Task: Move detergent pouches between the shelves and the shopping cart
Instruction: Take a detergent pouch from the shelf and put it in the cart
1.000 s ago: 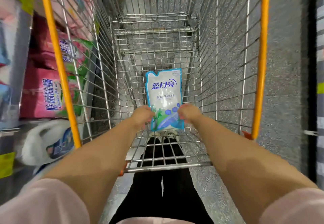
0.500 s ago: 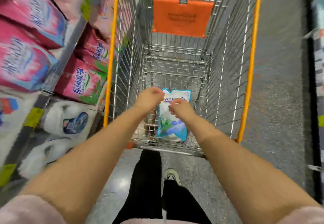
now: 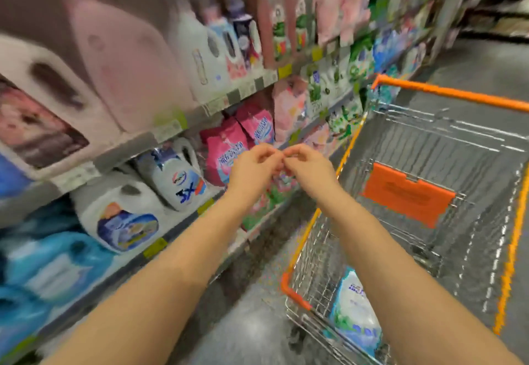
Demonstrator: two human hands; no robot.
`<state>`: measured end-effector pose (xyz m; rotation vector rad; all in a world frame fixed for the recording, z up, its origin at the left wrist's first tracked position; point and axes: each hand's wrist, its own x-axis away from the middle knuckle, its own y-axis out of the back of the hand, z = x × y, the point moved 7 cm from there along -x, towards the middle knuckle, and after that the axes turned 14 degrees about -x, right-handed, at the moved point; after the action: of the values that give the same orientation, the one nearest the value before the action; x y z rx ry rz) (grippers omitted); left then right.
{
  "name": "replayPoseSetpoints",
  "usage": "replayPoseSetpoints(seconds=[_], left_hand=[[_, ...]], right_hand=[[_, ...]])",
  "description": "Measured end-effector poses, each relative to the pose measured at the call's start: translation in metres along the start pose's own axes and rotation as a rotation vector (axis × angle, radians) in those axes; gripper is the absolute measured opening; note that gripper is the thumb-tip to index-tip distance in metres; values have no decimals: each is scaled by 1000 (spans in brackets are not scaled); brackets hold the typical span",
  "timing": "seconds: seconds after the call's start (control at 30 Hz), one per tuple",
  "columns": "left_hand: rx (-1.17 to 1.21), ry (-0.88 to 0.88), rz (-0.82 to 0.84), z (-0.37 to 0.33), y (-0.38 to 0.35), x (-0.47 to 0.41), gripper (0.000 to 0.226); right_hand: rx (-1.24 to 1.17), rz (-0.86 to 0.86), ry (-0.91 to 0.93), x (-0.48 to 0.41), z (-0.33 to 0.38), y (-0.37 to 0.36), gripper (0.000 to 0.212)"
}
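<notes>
A white and blue detergent pouch (image 3: 353, 316) lies in the near end of the wire shopping cart (image 3: 312, 230), partly hidden behind my right forearm. Pink detergent pouches (image 3: 226, 153) stand on the middle shelf to the left of the cart. My left hand (image 3: 253, 168) and my right hand (image 3: 307, 171) are raised side by side in front of those pink pouches, fingertips nearly touching. Both hands have loosely curled fingers and hold nothing. The view is blurred by motion.
White detergent jugs (image 3: 171, 176) and blue jugs (image 3: 43, 264) fill the lower shelves on the left. Bottles (image 3: 243, 41) line the upper shelf. An orange flap (image 3: 406, 193) hangs inside the cart. Grey aisle floor (image 3: 481, 64) runs beyond the cart.
Both hands let go of the white and blue pouch, which now lies in the cart. They rose and swung left toward the shelf, and the view turned left with them.
</notes>
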<state>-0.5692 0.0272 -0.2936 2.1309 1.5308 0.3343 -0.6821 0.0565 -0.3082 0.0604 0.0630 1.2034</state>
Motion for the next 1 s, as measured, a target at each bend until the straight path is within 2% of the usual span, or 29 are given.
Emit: replayPoseSetpoints(seconds=[0.13,0.3,0.53,0.63,0.73,0.87,1.0], left_hand=[[-26,-71,-218,-12,123,50,24],[-151,-109,-487,-16,277,129,26],[-379,-134,-754,-27,458,263,31],[-449,-105,-838,-27,515,310,20],[-509,-79,-868,-27,563,340,20],[-586,-69,-962,-30,621,356,29],[-649,-51,-1010,-28,669,347,25]], right_hand=[[26,183,177,30,80,-94,13],[-40,382,376,104,169,-216,24],[-97,588,609,224,272,-364,18],[-122,639,688,263,303,-410,19],[-131,686,756,286,330,-445,11],[-143,713,804,289,359,-488,11],[-104,708,871,266,383,-528,13]])
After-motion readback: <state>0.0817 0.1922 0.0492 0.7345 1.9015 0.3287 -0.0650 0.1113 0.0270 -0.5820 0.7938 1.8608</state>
